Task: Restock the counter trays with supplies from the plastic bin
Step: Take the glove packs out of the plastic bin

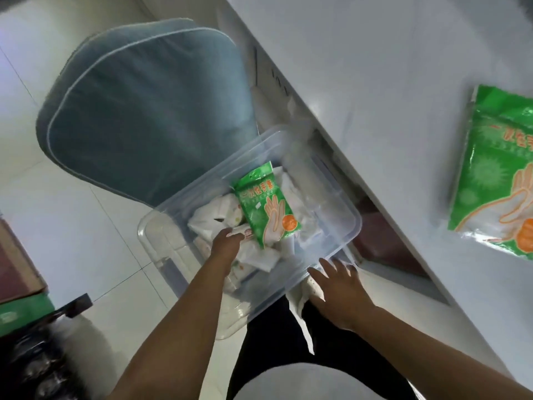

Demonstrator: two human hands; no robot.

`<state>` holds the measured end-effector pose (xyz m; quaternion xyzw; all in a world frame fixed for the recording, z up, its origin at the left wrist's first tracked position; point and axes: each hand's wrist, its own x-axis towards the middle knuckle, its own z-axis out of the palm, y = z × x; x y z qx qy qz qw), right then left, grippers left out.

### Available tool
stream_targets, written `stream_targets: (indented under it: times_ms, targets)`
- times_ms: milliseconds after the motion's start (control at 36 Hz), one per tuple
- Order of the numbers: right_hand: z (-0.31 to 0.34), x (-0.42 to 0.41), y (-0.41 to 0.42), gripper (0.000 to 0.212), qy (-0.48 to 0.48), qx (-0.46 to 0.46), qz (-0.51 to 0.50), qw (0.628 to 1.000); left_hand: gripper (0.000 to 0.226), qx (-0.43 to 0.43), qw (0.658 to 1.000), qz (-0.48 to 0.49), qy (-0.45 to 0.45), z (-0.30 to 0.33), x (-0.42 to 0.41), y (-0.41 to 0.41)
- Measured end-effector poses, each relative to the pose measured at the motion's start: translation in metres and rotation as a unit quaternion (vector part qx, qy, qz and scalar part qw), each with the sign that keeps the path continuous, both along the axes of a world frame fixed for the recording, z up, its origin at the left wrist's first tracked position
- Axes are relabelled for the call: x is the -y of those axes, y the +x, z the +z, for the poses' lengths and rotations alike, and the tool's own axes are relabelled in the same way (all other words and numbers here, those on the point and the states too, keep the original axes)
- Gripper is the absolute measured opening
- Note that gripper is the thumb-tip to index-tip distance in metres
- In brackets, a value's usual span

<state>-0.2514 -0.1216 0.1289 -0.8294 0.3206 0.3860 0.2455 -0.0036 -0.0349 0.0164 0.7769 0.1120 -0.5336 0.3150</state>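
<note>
Left hand (227, 243) pinches a white packet (245, 234) in the bin (331, 249); right hand (337, 290) spread.

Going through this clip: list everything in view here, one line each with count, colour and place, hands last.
plastic bin: one, clear, on the floor beside the counter
glove packet in bin: one, green, on top of the white packets
white packets: several, white, piled in the bin
glove packet on counter: one, green, at right edge of view
counter: one, white, upper right
chair: one, grey-blue, behind the bin
left hand: inside the bin, gripping a small packet
right hand: fingers spread, at the bin's near rim
</note>
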Motion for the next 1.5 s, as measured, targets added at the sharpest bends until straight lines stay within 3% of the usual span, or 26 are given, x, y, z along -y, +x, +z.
stream_targets:
  times_ms: [167, 472, 806, 972, 1056, 1250, 1389, 1500]
  targets:
    - [-0.02, -0.022, 0.003, 0.062, 0.004, 0.025, -0.02, 0.999, 0.06, 0.001, 1.0, 0.025, -0.005, -0.041, 0.041, 0.011]
    - [-0.036, -0.017, -0.003, 0.06, 0.025, 0.032, -0.142, 0.989, 0.038, 0.003, 0.999, 0.041, 0.022, -0.069, 0.089, 0.01]
    - [0.023, -0.002, 0.031, 0.06, 0.052, 0.073, -0.243, 0.966, 0.027, 0.0, 0.982, 0.176, -0.07, -0.003, 0.046, 0.014]
    - [0.076, -0.003, 0.055, 0.051, 0.092, 0.216, -0.295, 0.926, 0.038, -0.023, 0.98, 0.148, -0.131, 0.071, 0.009, 0.025]
    - [0.102, 0.008, 0.06, 0.061, 0.097, 0.272, -0.34, 0.895, 0.035, -0.03, 0.976, 0.112, -0.182, 0.114, -0.004, 0.026]
    - [0.167, 0.053, 0.054, 0.06, 0.098, 0.354, -0.403, 0.838, 0.04, -0.052, 0.94, 0.038, -0.334, 0.219, -0.008, 0.015]
    - [0.202, 0.08, 0.022, 0.058, 0.153, 0.412, -0.482, 0.758, 0.051, -0.069, 0.907, -0.009, -0.416, 0.274, 0.025, -0.002]
    - [0.216, 0.099, -0.015, 0.044, 0.167, 0.434, -0.532, 0.707, 0.049, -0.076, 0.897, -0.034, -0.434, 0.294, 0.063, -0.024]
